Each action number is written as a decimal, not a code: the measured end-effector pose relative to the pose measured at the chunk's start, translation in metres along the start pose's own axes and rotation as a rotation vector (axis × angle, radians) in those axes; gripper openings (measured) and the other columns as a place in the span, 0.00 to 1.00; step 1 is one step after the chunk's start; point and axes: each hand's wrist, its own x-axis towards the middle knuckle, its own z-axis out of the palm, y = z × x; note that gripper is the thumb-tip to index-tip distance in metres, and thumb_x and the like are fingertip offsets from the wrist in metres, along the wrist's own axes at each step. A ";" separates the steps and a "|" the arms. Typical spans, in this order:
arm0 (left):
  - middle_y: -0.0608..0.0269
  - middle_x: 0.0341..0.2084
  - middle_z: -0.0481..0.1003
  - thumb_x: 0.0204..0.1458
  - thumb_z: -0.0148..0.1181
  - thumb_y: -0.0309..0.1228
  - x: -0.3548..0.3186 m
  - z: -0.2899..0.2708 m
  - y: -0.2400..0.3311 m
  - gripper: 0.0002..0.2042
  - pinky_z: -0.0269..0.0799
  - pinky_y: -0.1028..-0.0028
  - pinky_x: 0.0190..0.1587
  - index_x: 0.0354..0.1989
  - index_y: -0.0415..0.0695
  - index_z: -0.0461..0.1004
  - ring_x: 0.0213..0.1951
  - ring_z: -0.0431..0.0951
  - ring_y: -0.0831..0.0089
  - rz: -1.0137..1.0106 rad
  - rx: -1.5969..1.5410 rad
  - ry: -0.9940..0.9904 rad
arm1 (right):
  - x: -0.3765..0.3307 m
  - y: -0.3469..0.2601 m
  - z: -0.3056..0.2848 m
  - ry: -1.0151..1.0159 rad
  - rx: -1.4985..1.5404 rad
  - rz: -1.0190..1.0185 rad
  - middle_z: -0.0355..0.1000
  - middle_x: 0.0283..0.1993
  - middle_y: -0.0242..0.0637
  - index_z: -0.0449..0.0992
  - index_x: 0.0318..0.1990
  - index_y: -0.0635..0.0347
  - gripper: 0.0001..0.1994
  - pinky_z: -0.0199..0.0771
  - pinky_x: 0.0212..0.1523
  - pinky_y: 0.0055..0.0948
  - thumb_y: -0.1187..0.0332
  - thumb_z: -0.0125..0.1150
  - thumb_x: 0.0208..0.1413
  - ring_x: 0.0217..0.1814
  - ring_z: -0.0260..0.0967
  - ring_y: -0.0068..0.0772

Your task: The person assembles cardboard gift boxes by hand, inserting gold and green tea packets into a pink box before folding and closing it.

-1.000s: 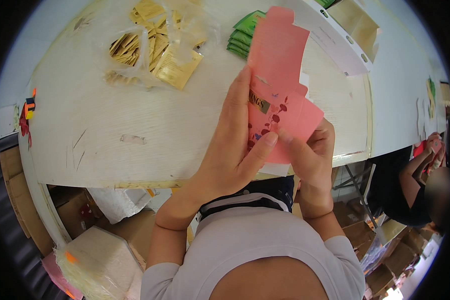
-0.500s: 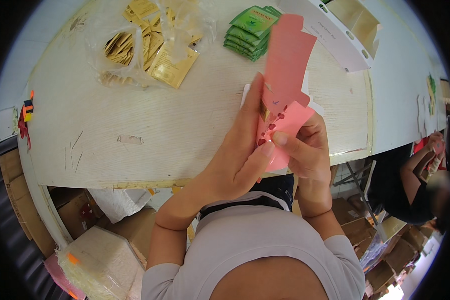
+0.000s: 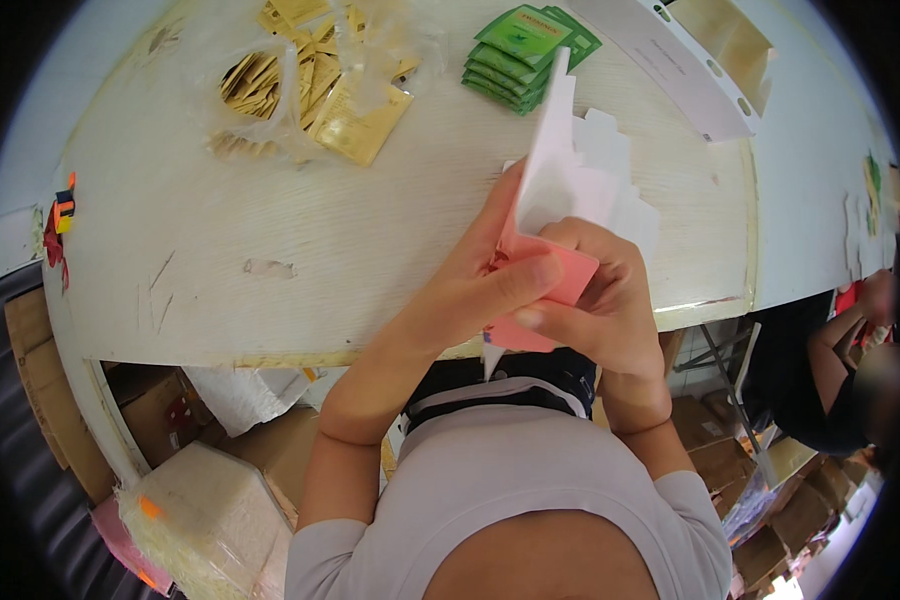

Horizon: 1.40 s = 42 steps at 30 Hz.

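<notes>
A thin pink card box blank (image 3: 567, 272), white on its inner side, is held partly folded above the near table edge. My left hand (image 3: 480, 285) grips it along the left side, the thumb lying over the pink face. On the other side my right hand (image 3: 615, 300) pinches it, with fingers bent over into the fold and the thumb below. White die-cut card blanks (image 3: 610, 145) lie on the table just behind the held piece. Beyond them rises a stack of green sachets (image 3: 515, 65).
Gold sachets (image 3: 365, 120) spill from a clear plastic bag (image 3: 290, 100) at the far left. An opened white carton (image 3: 685, 75) stands at the far right. Another person (image 3: 830, 370) works at the right. Cardboard boxes (image 3: 255, 460) sit below the table.
The pink blank has been turned and folded, so its white inner side now shows where its long pink panel stood. Both hands have shifted their grip around it.
</notes>
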 end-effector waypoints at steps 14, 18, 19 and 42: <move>0.55 0.52 0.57 0.52 0.36 0.48 0.004 0.004 -0.010 0.33 0.54 0.73 0.53 0.61 0.37 0.43 0.51 0.61 0.69 0.094 0.004 0.082 | -0.003 0.034 -0.003 0.235 -0.056 -0.370 0.64 0.28 0.28 0.69 0.28 0.65 0.06 0.59 0.30 0.16 0.72 0.54 0.54 0.28 0.57 0.15; 0.56 0.51 0.58 0.53 0.34 0.51 0.004 0.005 -0.012 0.34 0.56 0.73 0.52 0.60 0.36 0.44 0.50 0.62 0.70 0.117 0.013 0.089 | -0.001 0.025 -0.004 0.192 -0.146 -0.416 0.66 0.28 0.30 0.69 0.28 0.67 0.05 0.59 0.28 0.16 0.75 0.55 0.53 0.27 0.59 0.16; 0.56 0.51 0.59 0.53 0.34 0.52 0.004 0.006 -0.013 0.34 0.56 0.73 0.52 0.60 0.36 0.45 0.50 0.62 0.71 0.122 0.016 0.087 | -0.002 0.026 -0.002 0.201 -0.054 -0.390 0.67 0.29 0.30 0.69 0.28 0.67 0.05 0.59 0.29 0.16 0.75 0.55 0.53 0.28 0.59 0.16; 0.54 0.51 0.60 0.56 0.32 0.54 0.005 0.013 -0.017 0.34 0.54 0.68 0.55 0.58 0.33 0.50 0.53 0.60 0.66 0.326 0.093 0.059 | 0.010 0.052 0.005 0.462 -0.706 -0.741 0.68 0.31 0.37 0.73 0.32 0.63 0.06 0.60 0.35 0.26 0.78 0.57 0.43 0.33 0.59 0.34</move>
